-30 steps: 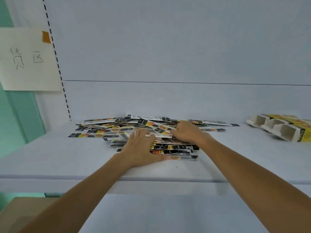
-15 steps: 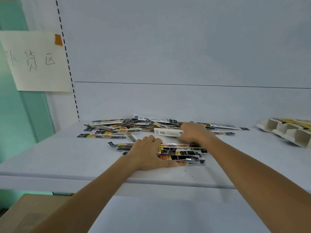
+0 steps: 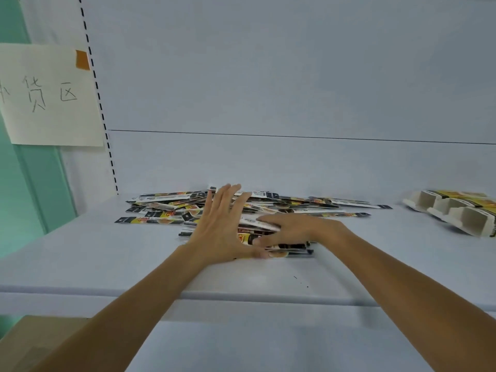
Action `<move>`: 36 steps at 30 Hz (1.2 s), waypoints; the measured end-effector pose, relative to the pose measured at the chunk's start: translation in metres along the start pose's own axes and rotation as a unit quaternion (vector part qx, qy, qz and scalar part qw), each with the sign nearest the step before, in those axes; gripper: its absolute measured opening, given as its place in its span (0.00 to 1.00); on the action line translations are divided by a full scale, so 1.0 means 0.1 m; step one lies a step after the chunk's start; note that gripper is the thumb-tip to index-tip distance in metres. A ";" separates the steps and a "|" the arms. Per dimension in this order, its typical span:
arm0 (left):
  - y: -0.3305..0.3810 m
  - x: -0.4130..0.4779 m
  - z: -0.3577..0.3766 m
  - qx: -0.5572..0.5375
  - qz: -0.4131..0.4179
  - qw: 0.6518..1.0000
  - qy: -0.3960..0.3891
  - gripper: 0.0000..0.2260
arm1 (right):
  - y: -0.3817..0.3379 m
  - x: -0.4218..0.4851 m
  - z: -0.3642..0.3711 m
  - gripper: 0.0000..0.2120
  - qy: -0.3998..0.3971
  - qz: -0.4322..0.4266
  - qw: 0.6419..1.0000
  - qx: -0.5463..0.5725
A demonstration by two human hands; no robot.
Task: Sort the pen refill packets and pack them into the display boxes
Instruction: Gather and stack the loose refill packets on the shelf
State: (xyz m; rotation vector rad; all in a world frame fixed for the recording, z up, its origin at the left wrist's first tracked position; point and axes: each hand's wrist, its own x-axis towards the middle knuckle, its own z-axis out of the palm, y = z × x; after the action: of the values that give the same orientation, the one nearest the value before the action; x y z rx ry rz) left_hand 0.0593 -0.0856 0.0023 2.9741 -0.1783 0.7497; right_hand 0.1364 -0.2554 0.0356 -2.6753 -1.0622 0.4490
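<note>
A loose heap of long pen refill packets [image 3: 166, 208], black, yellow and white, lies on the white shelf [image 3: 80, 251]. A smaller stack of packets [image 3: 290, 249] sits at the heap's front. My left hand [image 3: 220, 229] is lifted with fingers spread, its thumb touching the front stack. My right hand [image 3: 298, 228] lies over the stack and pinches a white packet [image 3: 259, 224] between fingers and thumb. The display boxes [image 3: 456, 214], pale card with yellow print, lie on their sides at the far right.
The shelf's back panel [image 3: 268, 162] rises just behind the heap. A paper sign [image 3: 48, 95] with handwriting is taped to the left upright. A brown carton [image 3: 35, 342] sits below left, under the shelf's front edge [image 3: 241, 296].
My right hand pulled a white packet from the back of the heap toward the front stack. My left hand lifted off the stack and spread its fingers.
</note>
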 end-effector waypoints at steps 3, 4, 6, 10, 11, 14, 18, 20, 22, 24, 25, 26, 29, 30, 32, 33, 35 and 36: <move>-0.25 -0.05 -0.11 -0.077 -0.026 0.996 -0.043 0.58 | 0.02 0.00 0.03 0.39 0.030 -0.017 0.999 0.015; -0.34 -0.08 -0.16 -0.083 -0.045 0.995 -0.042 0.57 | 0.02 -0.04 0.01 0.39 0.048 -0.025 0.998 0.032; -0.54 -0.16 -0.22 -0.121 -0.118 0.985 -0.027 0.52 | 0.04 -0.12 -0.03 0.39 0.109 -0.051 0.991 0.062; -0.75 -0.35 -0.27 -0.300 -0.265 0.914 -0.062 0.37 | 0.16 -0.22 -0.05 0.39 0.111 -0.042 0.991 0.066; -0.74 -0.39 -0.24 -0.303 -0.267 0.911 -0.078 0.34 | 0.17 -0.22 -0.02 0.40 0.081 -0.031 0.995 0.048; -0.61 -0.41 -0.17 -0.240 -0.229 0.935 -0.125 0.32 | 0.07 -0.15 0.06 0.36 0.061 -0.056 0.996 -0.037; -0.46 -0.35 -0.12 -0.130 -0.147 0.970 -0.140 0.30 | -0.17 -0.05 0.10 0.30 0.071 -0.126 0.984 -0.101; -0.49 -0.35 -0.16 -0.134 -0.152 0.974 -0.105 0.28 | -0.18 -0.10 0.09 0.34 0.058 -0.126 0.986 -0.087; -0.57 -0.35 -0.23 -0.149 -0.179 0.969 -0.080 0.27 | -0.09 -0.18 0.07 0.39 0.049 -0.102 0.993 -0.018; -0.63 -0.34 -0.27 -0.154 -0.200 0.964 -0.088 0.27 | -0.03 -0.22 0.07 0.40 0.053 -0.071 0.994 0.071; -0.61 -0.33 -0.28 -0.159 -0.201 0.961 -0.104 0.28 | -0.01 -0.21 0.07 0.40 0.060 -0.056 0.992 0.098; -0.55 -0.33 -0.27 -0.171 -0.194 0.959 -0.119 0.28 | 0.00 -0.20 0.07 0.39 0.060 -0.043 0.993 0.097; -0.37 -0.28 -0.21 -0.207 -0.161 0.959 -0.102 0.25 | 0.01 -0.20 0.08 0.28 0.045 -0.029 0.998 0.018; -0.35 -0.25 -0.21 -0.209 -0.163 0.961 -0.078 0.24 | 0.02 -0.22 0.07 0.24 0.050 -0.030 0.998 0.023; -0.45 -0.20 -0.26 -0.192 -0.179 0.964 -0.034 0.24 | 0.06 -0.28 0.03 0.23 0.074 -0.035 0.995 0.060; -0.53 -0.19 -0.30 -0.184 -0.194 0.963 -0.020 0.25 | 0.09 -0.30 0.01 0.23 0.094 -0.037 0.991 0.086; -0.74 -0.18 -0.34 -0.184 -0.240 0.953 -0.015 0.26 | 0.17 -0.34 -0.03 0.23 0.130 -0.026 0.983 0.126; -0.84 -0.19 -0.34 -0.185 -0.261 0.947 -0.023 0.26 | 0.21 -0.34 -0.03 0.26 0.138 -0.010 0.981 0.133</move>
State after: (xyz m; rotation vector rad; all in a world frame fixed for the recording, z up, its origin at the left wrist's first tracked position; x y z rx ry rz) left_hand 0.0376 0.0026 0.0203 2.5030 0.4081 0.5082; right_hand 0.1269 -0.2946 0.0383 -2.4016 -0.8786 0.1923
